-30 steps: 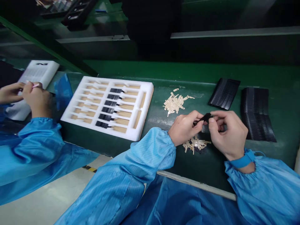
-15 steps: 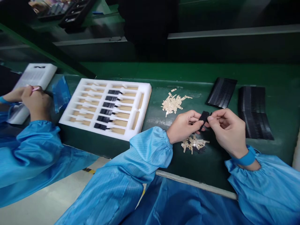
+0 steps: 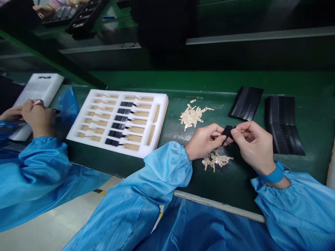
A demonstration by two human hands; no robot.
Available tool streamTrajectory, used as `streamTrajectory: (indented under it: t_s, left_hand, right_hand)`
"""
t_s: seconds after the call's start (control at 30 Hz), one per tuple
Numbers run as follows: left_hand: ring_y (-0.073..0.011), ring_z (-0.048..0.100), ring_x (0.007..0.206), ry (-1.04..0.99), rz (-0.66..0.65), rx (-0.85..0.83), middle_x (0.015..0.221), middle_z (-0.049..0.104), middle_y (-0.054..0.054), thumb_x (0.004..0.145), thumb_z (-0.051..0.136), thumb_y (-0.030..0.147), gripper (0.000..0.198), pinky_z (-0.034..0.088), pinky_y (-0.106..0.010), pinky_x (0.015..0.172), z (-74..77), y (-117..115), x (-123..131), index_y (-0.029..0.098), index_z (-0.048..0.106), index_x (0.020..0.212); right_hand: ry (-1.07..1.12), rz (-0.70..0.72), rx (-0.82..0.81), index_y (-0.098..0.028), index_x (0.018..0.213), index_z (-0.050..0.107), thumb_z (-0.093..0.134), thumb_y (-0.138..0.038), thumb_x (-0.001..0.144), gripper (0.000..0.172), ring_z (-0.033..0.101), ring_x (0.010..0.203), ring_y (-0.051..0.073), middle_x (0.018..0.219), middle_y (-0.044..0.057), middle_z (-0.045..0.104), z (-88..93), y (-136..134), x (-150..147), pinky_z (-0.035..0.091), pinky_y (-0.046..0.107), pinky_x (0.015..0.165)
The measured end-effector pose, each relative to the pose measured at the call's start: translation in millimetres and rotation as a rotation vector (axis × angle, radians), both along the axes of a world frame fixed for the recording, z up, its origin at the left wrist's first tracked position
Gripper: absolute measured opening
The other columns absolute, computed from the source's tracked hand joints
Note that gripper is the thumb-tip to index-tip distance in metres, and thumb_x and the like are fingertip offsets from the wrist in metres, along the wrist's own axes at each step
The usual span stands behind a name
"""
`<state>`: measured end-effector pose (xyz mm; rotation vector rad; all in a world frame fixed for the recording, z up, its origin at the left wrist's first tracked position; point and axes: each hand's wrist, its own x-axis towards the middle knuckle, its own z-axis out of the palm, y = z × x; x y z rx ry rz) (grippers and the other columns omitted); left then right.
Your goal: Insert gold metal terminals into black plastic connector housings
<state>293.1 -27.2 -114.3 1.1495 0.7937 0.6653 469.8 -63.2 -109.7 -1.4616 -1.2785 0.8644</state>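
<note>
Between the fingertips of my left hand [image 3: 203, 140] is a small flat black piece [image 3: 227, 131], tilted, its lower part covered by my thumb. My right hand [image 3: 252, 144] pinches at the right end of the same piece, thumb against forefinger; the exact spot it grips is hidden. Right below the hands lies a pile of small cream-coloured tabs [image 3: 216, 161], with some dark bits at its edge. A second pile of cream tabs [image 3: 192, 115] lies behind my left hand.
Two sheets of black slotted parts, a smaller one [image 3: 246, 103] and a larger one [image 3: 284, 125], lie at the right. Left of me, a white foam tray [image 3: 117, 96] holds several black comb-like pieces. A co-worker's hands [image 3: 39, 116] work beside a blue plastic bag [image 3: 68, 106].
At the right end of the black piece, the thin part that stuck out by my right fingertips is now barely seen. My hands have hardly moved; the co-worker's hands shifted slightly.
</note>
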Motion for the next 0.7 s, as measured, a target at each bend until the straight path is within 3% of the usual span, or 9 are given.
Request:
streamTrajectory:
  t_s: [0.2,0.33,0.47,0.7]
  left_hand:
    - [-0.012,0.071,0.078,-0.122,-0.155,-0.131,0.105,0.079,-0.015,0.09,0.076,0.049,0.043,0.055,-0.021,0.06,6.7,8.3,-9.1,0.012,0.062,0.106]
    - [-0.0117,0.071,0.071,-0.221,-0.203,-0.298,0.096,0.078,-0.012,0.083,0.083,0.051,0.055,0.049,-0.017,0.052,9.3,10.5,-12.4,0.014,0.056,0.112]
    - [-0.012,0.07,0.067,-0.275,-0.184,-0.389,0.081,0.074,-0.005,0.079,0.087,0.047,0.054,0.048,-0.016,0.05,6.4,9.1,-11.7,0.017,0.052,0.107]
    - [-0.0099,0.068,0.066,-0.311,-0.17,-0.435,0.083,0.073,-0.002,0.078,0.089,0.042,0.05,0.05,-0.016,0.05,6.8,9.9,-12.8,0.017,0.055,0.105]
  right_hand:
    - [0.101,0.108,-0.056,-0.022,0.087,0.064,0.08,-0.044,0.087,0.027,0.06,0.05,0.013,0.064,-0.002,0.063,9.5,4.9,5.4,0.048,0.024,0.046]
    - [0.286,0.25,-0.096,-0.022,0.095,0.062,0.078,-0.05,0.089,0.033,0.052,0.048,0.01,0.065,-0.004,0.06,6.6,4.9,11.2,0.042,0.022,0.043]
    - [0.396,0.296,-0.086,-0.023,0.102,0.06,0.074,-0.048,0.093,0.03,0.057,0.054,0.012,0.068,-0.004,0.06,3.2,-0.4,7.5,0.043,0.023,0.047]
    - [0.322,0.288,-0.063,-0.024,0.099,0.058,0.076,-0.044,0.093,0.028,0.065,0.059,0.014,0.07,-0.002,0.066,9.2,-2.6,-2.4,0.049,0.024,0.05]
